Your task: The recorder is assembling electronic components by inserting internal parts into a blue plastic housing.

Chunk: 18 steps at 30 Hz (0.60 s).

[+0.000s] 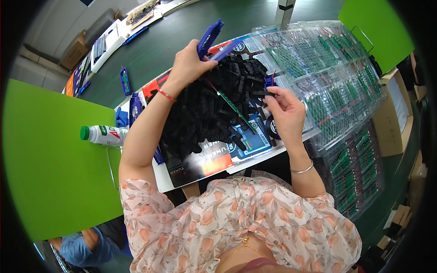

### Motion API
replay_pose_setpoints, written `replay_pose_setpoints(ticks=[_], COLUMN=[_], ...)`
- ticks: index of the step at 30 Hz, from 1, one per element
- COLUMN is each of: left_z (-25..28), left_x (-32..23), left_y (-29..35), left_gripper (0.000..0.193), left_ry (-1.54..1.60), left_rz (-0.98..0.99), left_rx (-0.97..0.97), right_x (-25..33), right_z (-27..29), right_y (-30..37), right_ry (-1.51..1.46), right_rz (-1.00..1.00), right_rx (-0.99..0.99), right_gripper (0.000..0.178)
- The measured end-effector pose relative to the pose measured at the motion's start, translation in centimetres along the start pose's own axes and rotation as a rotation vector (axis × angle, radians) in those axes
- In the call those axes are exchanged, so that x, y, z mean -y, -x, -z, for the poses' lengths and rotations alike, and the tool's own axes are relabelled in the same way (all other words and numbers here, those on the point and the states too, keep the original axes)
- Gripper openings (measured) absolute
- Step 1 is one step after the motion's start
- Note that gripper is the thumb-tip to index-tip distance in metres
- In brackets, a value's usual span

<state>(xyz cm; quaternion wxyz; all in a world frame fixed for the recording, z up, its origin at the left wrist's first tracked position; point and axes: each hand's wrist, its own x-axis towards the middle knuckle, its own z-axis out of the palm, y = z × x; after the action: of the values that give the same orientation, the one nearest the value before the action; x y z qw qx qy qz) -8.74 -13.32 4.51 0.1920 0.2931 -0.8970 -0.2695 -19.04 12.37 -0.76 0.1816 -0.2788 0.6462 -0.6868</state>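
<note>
My left hand (189, 63) is raised over the work table and grips a blue plastic clip-like piece (208, 38) that sticks up past my fingers. My right hand (286, 111) pinches a small black part at the right edge of a big heap of black plastic parts (214, 107). A thin green circuit strip (234, 107) with a red wire lies slantwise across the heap between my hands. Under the heap lie printed cards (214, 159) in black, blue and orange.
Clear plastic trays (327, 77) filled with green strips are stacked to the right, more below them (359, 173). A white bottle with a green cap (104, 134) lies by the green divider (54, 168). Blue parts (129, 107) sit left. Another person's blue sleeve (84, 248) shows at the bottom left.
</note>
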Motion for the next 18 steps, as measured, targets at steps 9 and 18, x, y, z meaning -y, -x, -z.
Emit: replay_pose_setpoints(ticks=[9, 18], left_z=[-1.5, -5.0], left_x=[-5.5, -6.1], left_y=[8.7, 13.2], left_gripper=[0.053, 0.05], left_ry=[1.134, 1.28], left_rz=[0.297, 0.233], left_rx=[0.311, 0.28], right_x=[3.9, 3.8], right_z=[-1.4, -2.6], right_y=[-1.4, -0.8], right_ry=[-0.074, 0.256], right_rz=[0.21, 0.414], right_rx=[0.086, 0.091], right_gripper=[0.019, 0.016])
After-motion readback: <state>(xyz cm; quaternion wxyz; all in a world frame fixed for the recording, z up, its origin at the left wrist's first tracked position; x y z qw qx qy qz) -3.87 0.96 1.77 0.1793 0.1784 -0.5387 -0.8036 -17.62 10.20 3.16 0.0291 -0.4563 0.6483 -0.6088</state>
